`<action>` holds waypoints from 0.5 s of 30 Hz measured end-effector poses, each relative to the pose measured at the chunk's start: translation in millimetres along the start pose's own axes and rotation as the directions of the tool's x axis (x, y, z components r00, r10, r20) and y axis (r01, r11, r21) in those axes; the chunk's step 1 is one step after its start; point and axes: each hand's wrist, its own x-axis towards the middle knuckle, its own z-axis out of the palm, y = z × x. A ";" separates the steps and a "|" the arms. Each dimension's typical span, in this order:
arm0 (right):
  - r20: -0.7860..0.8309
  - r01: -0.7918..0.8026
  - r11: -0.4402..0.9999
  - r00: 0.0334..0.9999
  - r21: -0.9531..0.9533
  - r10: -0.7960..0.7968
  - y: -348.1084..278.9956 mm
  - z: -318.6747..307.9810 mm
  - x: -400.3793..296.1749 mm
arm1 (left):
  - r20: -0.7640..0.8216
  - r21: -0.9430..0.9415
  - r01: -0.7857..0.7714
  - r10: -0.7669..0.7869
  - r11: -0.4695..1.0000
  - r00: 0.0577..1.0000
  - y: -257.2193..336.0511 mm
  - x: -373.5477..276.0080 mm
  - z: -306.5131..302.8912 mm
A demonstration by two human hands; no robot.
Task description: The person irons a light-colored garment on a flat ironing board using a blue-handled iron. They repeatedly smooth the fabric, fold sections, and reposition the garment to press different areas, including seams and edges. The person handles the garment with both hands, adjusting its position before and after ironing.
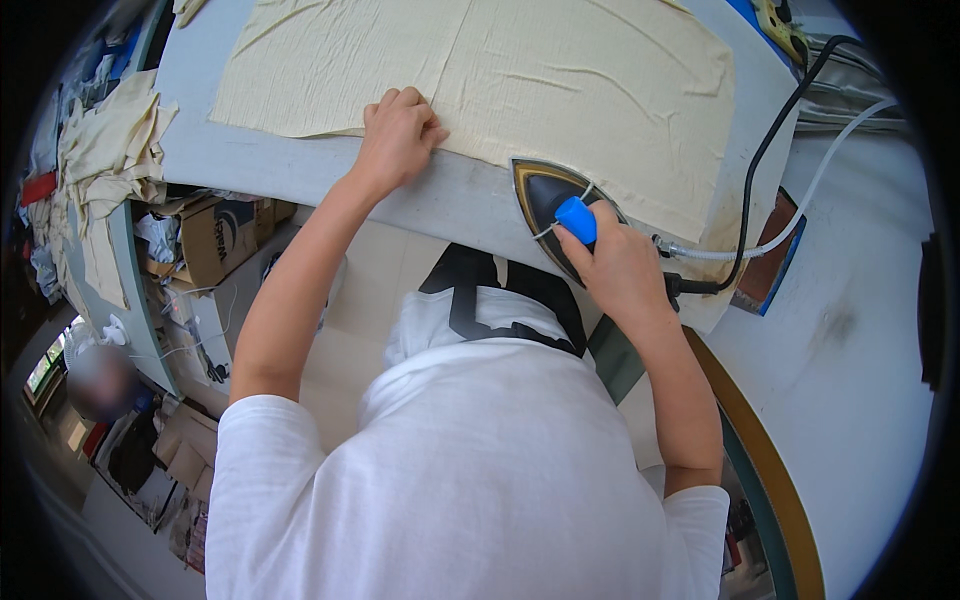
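Observation:
A wide piece of crinkled cream fabric (570, 105) lies across the padded pale ironing table (285, 161), with a seam line running down its middle and some loose wrinkles on its right half. My left hand (403, 139) is at the near edge of the fabric by that seam, fingers curled and pinching the edge. In my right hand (626, 262) is the blue handle (576, 217) of a steam iron (540, 191). The iron's tip points away and to the left. Its soleplate overlaps the fabric's near edge and the table's front border.
A black power cord (757, 161) and a translucent steam hose (814, 191) run from the iron to the upper right. Beside the table's right end is a brown block (772, 255) with a blue edge. Cream cloth pieces (112, 150) are heaped left, above a cardboard box (217, 240). Another person (105, 382) is at far left.

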 end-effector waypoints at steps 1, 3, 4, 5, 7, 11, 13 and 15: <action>0.000 -0.022 1.000 1.000 0.011 0.022 1.9 -0.4 -1.7 | 0.013 0.007 0.002 -0.002 1.000 1.000 -0.4 3.7 -1.4; 0.002 -0.060 0.998 0.998 0.032 0.060 11.1 -2.4 -9.7 | 0.024 0.010 -0.013 0.013 1.000 1.000 -3.2 8.1 -2.4; 0.015 -0.097 0.994 0.995 0.058 0.097 20.3 -2.8 -14.0 | 0.024 0.010 -0.031 0.031 0.999 0.999 -4.1 10.2 -2.0; 0.007 -0.108 0.992 0.994 0.066 0.108 28.4 -2.8 -18.9 | 0.023 0.009 -0.048 0.048 0.999 0.999 -4.6 11.5 -1.2; -0.016 -0.125 0.988 0.992 0.088 0.127 41.5 -2.2 -26.9 | 0.022 0.022 -0.043 0.043 0.999 0.999 -5.8 13.3 -0.4; -0.043 -0.069 0.987 0.996 0.145 0.075 44.0 -0.1 -29.0 | 0.033 0.068 -0.026 0.023 0.997 0.999 -4.5 13.8 -2.3; -0.023 -0.027 0.983 0.999 0.180 0.032 32.9 0.4 -22.9 | 0.058 0.096 -0.019 0.013 0.995 0.998 -3.7 17.8 -5.2; -0.004 0.010 0.981 1.000 0.195 -0.010 13.6 -1.0 -10.8 | 0.080 0.108 -0.013 0.004 0.994 0.997 -4.5 18.2 -6.1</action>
